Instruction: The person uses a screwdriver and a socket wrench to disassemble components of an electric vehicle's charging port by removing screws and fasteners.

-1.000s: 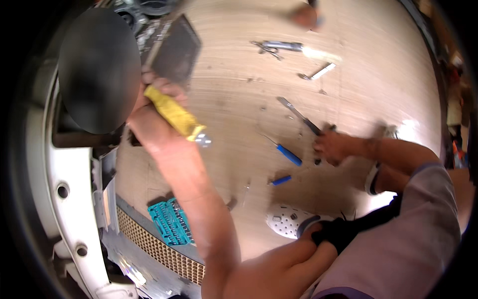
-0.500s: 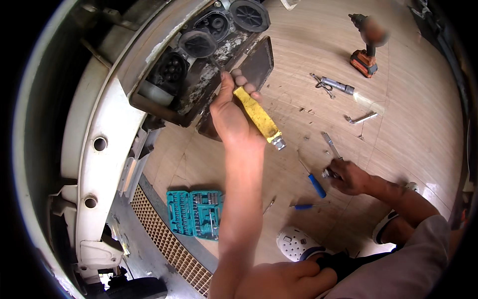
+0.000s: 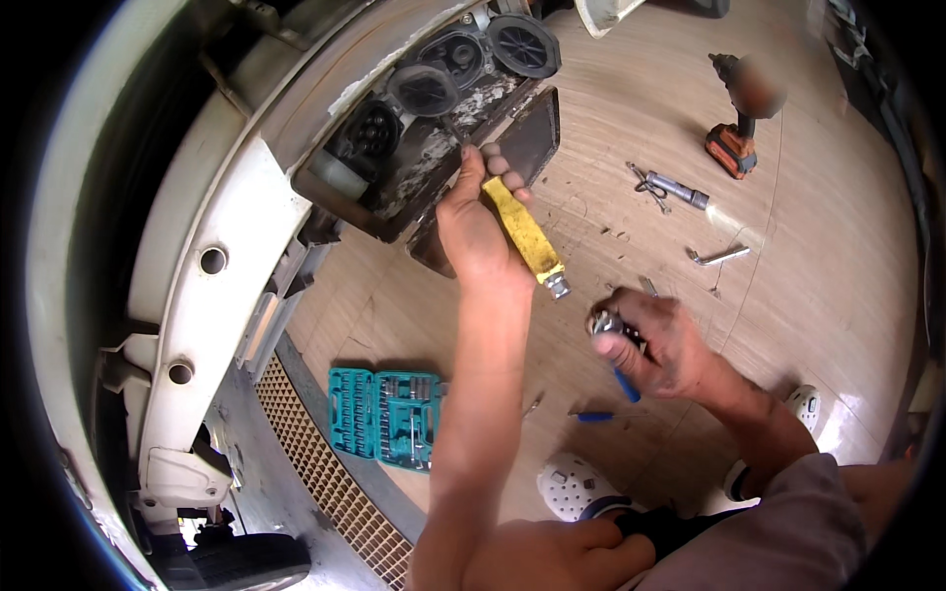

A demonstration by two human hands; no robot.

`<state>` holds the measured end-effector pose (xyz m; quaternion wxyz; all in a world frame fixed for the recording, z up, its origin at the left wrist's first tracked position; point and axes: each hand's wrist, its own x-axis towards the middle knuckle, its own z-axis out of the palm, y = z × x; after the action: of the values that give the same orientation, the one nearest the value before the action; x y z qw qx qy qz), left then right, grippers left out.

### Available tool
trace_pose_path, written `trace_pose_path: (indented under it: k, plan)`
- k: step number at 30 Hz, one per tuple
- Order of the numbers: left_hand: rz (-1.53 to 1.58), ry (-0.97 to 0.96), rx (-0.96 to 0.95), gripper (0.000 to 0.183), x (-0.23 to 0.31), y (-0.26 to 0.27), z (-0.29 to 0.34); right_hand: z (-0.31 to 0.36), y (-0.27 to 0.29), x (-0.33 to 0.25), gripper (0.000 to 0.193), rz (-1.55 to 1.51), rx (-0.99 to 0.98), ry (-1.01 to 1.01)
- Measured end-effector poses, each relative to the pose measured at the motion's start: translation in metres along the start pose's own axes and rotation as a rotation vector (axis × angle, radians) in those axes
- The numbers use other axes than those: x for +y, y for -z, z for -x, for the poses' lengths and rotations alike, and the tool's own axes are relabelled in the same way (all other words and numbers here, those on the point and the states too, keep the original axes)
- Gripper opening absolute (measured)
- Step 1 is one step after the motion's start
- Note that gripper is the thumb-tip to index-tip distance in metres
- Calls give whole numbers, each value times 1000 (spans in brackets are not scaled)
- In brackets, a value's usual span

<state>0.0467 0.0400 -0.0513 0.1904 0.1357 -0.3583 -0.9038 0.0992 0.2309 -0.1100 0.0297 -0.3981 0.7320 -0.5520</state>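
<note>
The left hand is clamped on a yellow-handled screwdriver, its tip at the headlight housing toward 11 o'clock. The right hand, at 3 o'clock, is closed around a small metal tool. An open teal socket set lies on the floor at 7 o'clock.

Our left arm extends from the near edge straight toward the far side, forearm bare and elbow nearly locked. Our left hand sits at the far end of that reach, back of the hand facing up, fingers curled closed in a grip. Our right arm enters from the near right, bent at the elbow. Our right hand lies nearer, fingers clenched, knuckles turned left.
</note>
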Motion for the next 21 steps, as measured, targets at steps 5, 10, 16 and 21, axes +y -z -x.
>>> trace_pose_path:
  k: [5, 10, 16, 21]
  plan:
    - [19, 36, 9, 19, -3, -1, 1, 78, -46, 83, 29, 626, -691, 159]
    - [-1, 55, -26, 24, -4, 10, 4, 153, -63, 94, 17, 443, -980, 190]
    - [40, 64, -26, 31, -6, 1, 6, 206, -80, 123, 12, 468, -960, 262]
    - [22, 44, -38, 31, -6, 6, 4, 106, -68, 67, 28, 259, -516, 43]
